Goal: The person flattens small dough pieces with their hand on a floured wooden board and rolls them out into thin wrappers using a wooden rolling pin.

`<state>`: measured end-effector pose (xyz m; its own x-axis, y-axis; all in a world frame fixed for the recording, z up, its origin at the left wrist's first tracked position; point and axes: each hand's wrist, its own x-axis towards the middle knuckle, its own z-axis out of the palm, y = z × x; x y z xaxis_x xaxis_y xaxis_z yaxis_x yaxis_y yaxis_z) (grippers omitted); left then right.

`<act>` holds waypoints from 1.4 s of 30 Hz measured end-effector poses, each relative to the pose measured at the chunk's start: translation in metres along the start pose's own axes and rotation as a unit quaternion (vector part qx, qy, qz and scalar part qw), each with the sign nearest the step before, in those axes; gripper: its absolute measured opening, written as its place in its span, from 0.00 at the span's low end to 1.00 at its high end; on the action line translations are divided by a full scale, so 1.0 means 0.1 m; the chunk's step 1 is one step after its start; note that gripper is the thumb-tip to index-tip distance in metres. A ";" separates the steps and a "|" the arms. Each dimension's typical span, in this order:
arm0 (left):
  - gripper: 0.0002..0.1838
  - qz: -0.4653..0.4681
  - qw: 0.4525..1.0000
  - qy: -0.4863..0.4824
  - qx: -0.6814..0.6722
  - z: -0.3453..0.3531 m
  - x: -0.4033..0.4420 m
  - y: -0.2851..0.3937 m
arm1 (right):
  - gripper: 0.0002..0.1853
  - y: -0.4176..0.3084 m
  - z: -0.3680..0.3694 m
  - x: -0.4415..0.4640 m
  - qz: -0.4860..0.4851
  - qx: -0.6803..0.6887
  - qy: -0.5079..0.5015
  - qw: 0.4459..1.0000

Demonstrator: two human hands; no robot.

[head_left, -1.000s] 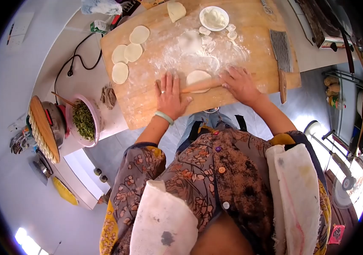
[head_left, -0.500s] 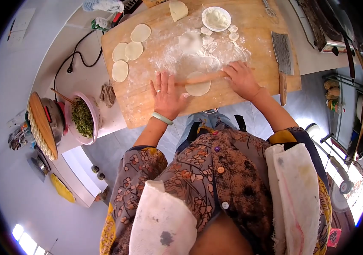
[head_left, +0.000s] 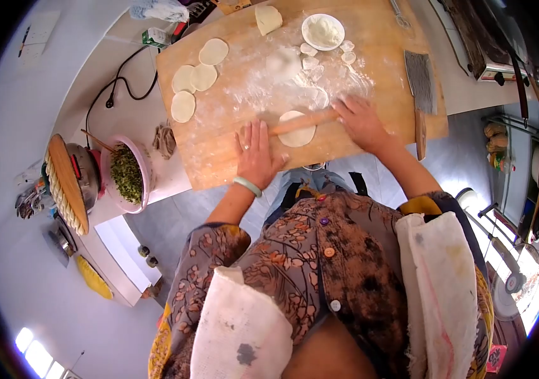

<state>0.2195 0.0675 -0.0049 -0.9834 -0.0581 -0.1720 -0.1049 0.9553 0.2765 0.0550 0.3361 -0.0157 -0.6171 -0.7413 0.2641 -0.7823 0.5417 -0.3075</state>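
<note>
Hands (head_left: 258,151) press rolling pin (head_left: 317,119) across dough (head_left: 298,136) near board edge (head_left: 339,151) (floured wood (head_left: 250,88) beyond).

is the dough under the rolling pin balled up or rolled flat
Rolled flat: the dough lies as a thin disc on the board, showing on both sides of the rolling pin.

Bright, whitish light evenly covers the desk (head_left: 380,35) and hands (head_left: 259,155). Well beyond the desk's near left corner, a window (head_left: 39,358) is blown out; past its near right corner, the floor (head_left: 462,163) glares. Wide-lens distortion curves everything toward black margins.
</note>
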 end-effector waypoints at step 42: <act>0.06 -0.184 0.958 0.207 -0.075 -0.59 0.45 -1.51 | 0.18 -0.37 -0.77 -1.07 0.116 0.064 -0.008 0.991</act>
<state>0.1823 -0.0963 0.0019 -0.8470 -0.5225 0.0978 -0.4450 0.7976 0.4072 0.1429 0.4260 0.0375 -0.7773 -0.6090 0.1577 -0.6009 0.6446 -0.4726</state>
